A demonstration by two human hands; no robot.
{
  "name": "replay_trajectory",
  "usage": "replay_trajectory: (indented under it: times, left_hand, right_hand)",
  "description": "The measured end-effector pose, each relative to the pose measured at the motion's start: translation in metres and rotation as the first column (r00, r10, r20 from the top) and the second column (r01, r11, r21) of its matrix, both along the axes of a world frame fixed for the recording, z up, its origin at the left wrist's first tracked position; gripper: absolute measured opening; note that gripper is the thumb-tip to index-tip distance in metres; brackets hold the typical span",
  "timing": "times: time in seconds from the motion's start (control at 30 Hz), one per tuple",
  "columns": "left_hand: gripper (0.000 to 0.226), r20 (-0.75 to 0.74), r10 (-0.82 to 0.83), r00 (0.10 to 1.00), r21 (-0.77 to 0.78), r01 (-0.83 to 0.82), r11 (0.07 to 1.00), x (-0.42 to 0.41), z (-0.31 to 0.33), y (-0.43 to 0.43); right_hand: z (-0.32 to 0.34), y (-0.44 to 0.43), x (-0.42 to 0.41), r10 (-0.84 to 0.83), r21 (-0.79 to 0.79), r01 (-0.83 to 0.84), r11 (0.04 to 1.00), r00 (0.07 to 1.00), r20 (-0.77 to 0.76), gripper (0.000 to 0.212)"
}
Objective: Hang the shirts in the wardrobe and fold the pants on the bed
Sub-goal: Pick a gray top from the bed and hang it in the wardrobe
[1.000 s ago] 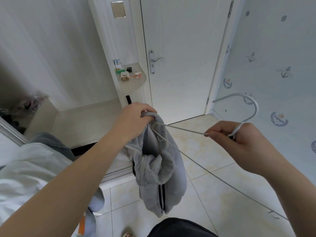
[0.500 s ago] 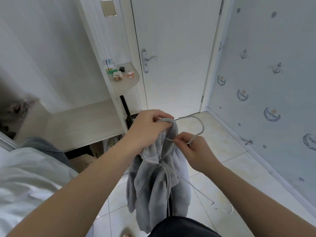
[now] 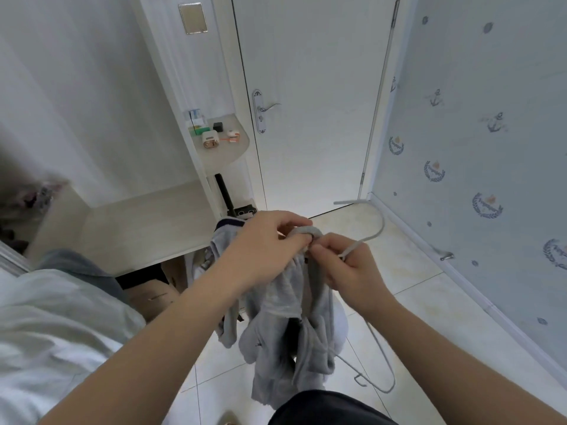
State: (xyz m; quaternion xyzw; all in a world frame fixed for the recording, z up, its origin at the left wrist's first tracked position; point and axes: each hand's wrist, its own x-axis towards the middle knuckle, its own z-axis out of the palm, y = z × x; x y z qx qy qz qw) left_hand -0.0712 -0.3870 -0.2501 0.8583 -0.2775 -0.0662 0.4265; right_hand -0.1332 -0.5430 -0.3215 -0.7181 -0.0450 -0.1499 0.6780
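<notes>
While it hangs bunched in mid-air above the tiled floor (image 3: pixel 414 302), the grey garment (image 3: pixel 288 332) is held at its top edge, its folds drooping down between the person's forearms. The left grip (image 3: pixel 270 240) has its fingers curled over a rolled grey loop of fabric at the top. The right grip (image 3: pixel 346 265) sits just beside it, almost touching, with fingers pinched round the neck of a white wire hanger (image 3: pixel 360 242). The hanger's hook curves up and away to the right, and its lower frame shows below the right wrist, partly hidden behind the cloth.

Behind the left wrist a paler piece with a dark band along its edge (image 3: pixel 221 237) shows; whether it belongs to the same garment I cannot tell. Left of the hands stands the open wardrobe, its pale shelf (image 3: pixel 147 222) visible. A rounded corner shelf (image 3: pixel 227 148) beside it carries several small items, too small to identify. Straight ahead is a shut white door (image 3: pixel 313 102) with a metal handle (image 3: pixel 270 107), and on the right is a wall papered with anchors and wreaths (image 3: pixel 491 148). Light cloth (image 3: pixel 46 317) fills the lower left.
</notes>
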Motion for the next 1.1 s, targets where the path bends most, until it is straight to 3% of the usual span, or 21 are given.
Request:
replay_trajectory:
  times: [0.07, 0.13, 0.23, 0.3, 0.33, 0.4, 0.5, 0.6, 0.77, 0.87, 0.93, 1.03, 1.1]
  left_hand:
    - [0.036, 0.339, -0.092, 0.936, 0.208, 0.021, 0.978, 0.001, 0.001, 0.012]
    - [0.051, 0.536, -0.219, 0.815, 0.396, -0.013, 0.918, 0.0, -0.001, 0.02]
    - [0.05, 0.75, -0.234, 0.619, 0.404, -0.148, 0.903, 0.005, 0.003, 0.022]
    - [0.046, 0.819, -0.244, 0.519, 0.362, -0.137, 0.922, 0.014, 0.012, 0.021]
    - [0.046, 0.797, -0.285, 0.532, 0.377, -0.071, 0.924, 0.019, 0.016, 0.02]
    - [0.046, 0.67, -0.361, 0.648, 0.428, 0.06, 0.902, 0.021, 0.021, 0.018]
    - [0.057, 0.513, -0.36, 0.779, 0.501, 0.069, 0.863, 0.015, 0.017, 0.015]
    - [0.058, 0.462, -0.324, 0.826, 0.471, 0.082, 0.879, 0.005, 0.01, 0.008]
    - [0.073, 0.382, -0.265, 0.885, 0.389, 0.106, 0.915, -0.011, 0.004, -0.017]
    - [0.058, 0.301, -0.263, 0.916, 0.383, 0.137, 0.913, -0.005, -0.001, -0.017]
    - [0.039, 0.278, -0.196, 0.94, 0.291, 0.112, 0.95, 0.0, -0.007, -0.013]
    - [0.035, 0.291, -0.028, 0.956, 0.111, -0.004, 0.994, 0.006, -0.015, -0.003]
    - [0.032, 0.284, 0.064, 0.957, -0.025, -0.06, 0.998, 0.007, -0.018, 0.004]
  right_hand:
    - [0.011, -0.008, 0.0, 0.016, 0.072, -0.019, 0.997, 0.999, 0.041, 0.022]
    - [0.022, -0.015, 0.003, 0.026, 0.123, -0.034, 0.992, 0.998, 0.062, 0.023]
    - [0.035, -0.024, 0.007, 0.057, 0.141, -0.069, 0.988, 0.994, 0.09, 0.02]
    - [0.041, -0.03, 0.007, 0.059, 0.104, -0.068, 0.992, 0.994, 0.088, 0.03]
    - [0.043, -0.032, 0.007, 0.057, 0.081, -0.064, 0.995, 0.994, 0.089, 0.039]
    - [0.05, -0.035, 0.006, 0.033, 0.045, -0.038, 0.998, 0.993, 0.111, 0.047]
    - [0.055, -0.04, 0.004, -0.079, -0.081, 0.094, 0.992, 0.983, 0.168, 0.054]
    - [0.054, -0.037, 0.006, -0.174, -0.208, 0.217, 0.954, 0.962, 0.209, 0.059]
    - [0.049, -0.021, 0.017, -0.171, -0.334, 0.253, 0.908, 0.951, 0.256, 0.046]
    - [0.046, -0.025, 0.018, -0.137, -0.389, 0.215, 0.896, 0.966, 0.218, 0.048]
    - [0.039, -0.033, 0.014, -0.134, -0.4, 0.208, 0.893, 0.969, 0.206, 0.045]
    - [0.017, -0.045, -0.004, -0.289, -0.366, 0.389, 0.846, 0.91, 0.299, 0.023]
    - [-0.008, -0.048, -0.02, -0.309, -0.366, 0.403, 0.839, 0.906, 0.289, 0.018]
